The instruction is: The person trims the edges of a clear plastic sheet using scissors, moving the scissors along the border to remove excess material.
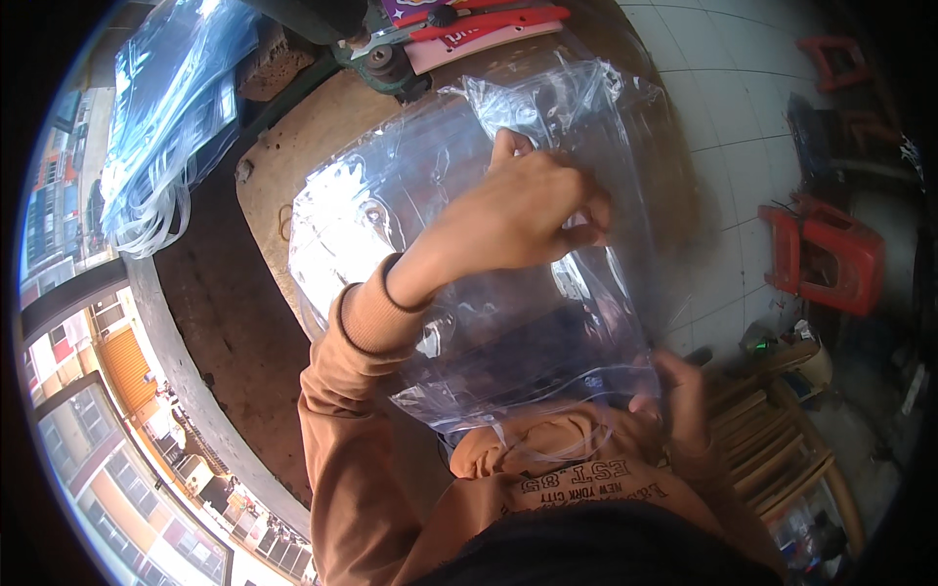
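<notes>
A large clear plastic bag (469, 361) with a thin loop handle lies across a worn brown work table and reaches over my lap. My left hand (532, 210) is over the middle of it, palm down. Its fingers are curled and pinch the film near the bag's right side. At the lower right corner, close to my body, my right hand (679, 391) grips the bag's edge between thumb and fingers. This hand is slightly blurred and partly seen against the clear film.
A pile of clear bags with handles (181, 117) lies at the far left. Beyond the bag are a green metal machine part (391, 68) and red-handled pliers (489, 21). Red plastic stools (831, 254) stand on the tiled floor at right, near a bamboo seat (772, 439).
</notes>
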Motion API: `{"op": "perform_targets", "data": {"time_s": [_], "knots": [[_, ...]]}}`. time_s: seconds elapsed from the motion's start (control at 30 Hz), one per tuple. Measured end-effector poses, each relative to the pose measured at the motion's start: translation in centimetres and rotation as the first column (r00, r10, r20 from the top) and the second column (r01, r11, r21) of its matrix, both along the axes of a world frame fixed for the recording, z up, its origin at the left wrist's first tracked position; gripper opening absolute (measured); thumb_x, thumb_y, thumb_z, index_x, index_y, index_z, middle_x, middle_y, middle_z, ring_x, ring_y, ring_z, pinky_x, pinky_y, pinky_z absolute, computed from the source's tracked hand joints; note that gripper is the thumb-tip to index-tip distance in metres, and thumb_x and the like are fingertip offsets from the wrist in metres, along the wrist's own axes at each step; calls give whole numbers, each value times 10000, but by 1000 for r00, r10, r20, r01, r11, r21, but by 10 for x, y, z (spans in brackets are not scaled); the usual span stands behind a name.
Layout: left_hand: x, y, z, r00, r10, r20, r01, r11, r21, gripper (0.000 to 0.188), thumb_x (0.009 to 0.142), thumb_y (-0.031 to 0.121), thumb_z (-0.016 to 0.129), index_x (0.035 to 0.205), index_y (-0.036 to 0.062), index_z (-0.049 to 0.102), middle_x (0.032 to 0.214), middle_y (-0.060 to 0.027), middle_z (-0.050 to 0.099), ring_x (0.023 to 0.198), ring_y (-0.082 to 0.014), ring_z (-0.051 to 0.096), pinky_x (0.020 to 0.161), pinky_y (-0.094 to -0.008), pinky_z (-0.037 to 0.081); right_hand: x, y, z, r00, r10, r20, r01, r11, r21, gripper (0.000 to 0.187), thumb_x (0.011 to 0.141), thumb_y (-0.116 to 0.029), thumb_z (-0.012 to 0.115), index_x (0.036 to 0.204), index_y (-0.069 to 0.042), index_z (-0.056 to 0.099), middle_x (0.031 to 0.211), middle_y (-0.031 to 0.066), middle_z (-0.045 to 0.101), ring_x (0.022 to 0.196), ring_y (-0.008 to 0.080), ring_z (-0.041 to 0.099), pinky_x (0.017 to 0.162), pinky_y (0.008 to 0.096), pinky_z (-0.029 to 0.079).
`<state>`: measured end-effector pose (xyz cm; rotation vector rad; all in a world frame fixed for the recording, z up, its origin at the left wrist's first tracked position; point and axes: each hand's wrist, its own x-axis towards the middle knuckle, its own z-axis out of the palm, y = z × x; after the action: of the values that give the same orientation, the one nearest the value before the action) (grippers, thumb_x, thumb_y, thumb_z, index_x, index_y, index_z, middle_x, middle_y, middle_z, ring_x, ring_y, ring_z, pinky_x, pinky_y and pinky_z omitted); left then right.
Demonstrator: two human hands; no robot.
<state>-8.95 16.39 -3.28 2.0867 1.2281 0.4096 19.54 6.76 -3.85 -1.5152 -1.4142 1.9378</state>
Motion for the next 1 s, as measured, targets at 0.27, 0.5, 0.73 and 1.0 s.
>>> {"op": "perform_targets", "data": {"time_s": [0.27, 0.5, 0.73, 1.0], "knots": [[-6, 2, -1, 998, -18, 59, 13, 997, 76, 64, 811, 202, 654, 849, 151, 644, 836, 26, 592, 875, -172, 567, 770, -414, 274, 9, 11, 7, 1000, 8, 22, -3, 976, -218, 560, 593, -267, 859, 980, 32, 588, 856, 31, 605, 805, 83, 545, 729, 230, 452], [-7, 3, 1, 998, -19, 66, 18, 1000, 16, 67, 793, 160, 673, 847, 140, 640, 840, 30, 614, 858, -171, 585, 774, -386, 285, -8, 19, 29, 994, -2, -110, -21, 977, -210, 688, 620, -399, 823, 1068, 37, 535, 970, 31, 550, 929, 103, 510, 815, 243, 422], [-9, 7, -14, 997, 23, 79, -33, 992, 125, 139, 758, 185, 707, 869, 132, 641, 848, 24, 621, 955, -184, 572, 886, -418, 301, -5, 36, 22, 974, -5, -225, -97, 892, -441, 738, 651, -504, 783, 1089, 13, 490, 966, 20, 520, 917, 81, 483, 747, 222, 419], [-21, 9, -17, 992, -2, -124, 43, 945, 325, 218, 740, 272, 727, 834, 120, 603, 811, 25, 602, 935, -178, 562, 926, -424, 277, -18, 42, 3, 969, 220, -112, -233, 965, -123, 570, 727, -400, 770, 1026, 0, 494, 768, -12, 483, 700, 50, 431, 597, 207, 376]]}}
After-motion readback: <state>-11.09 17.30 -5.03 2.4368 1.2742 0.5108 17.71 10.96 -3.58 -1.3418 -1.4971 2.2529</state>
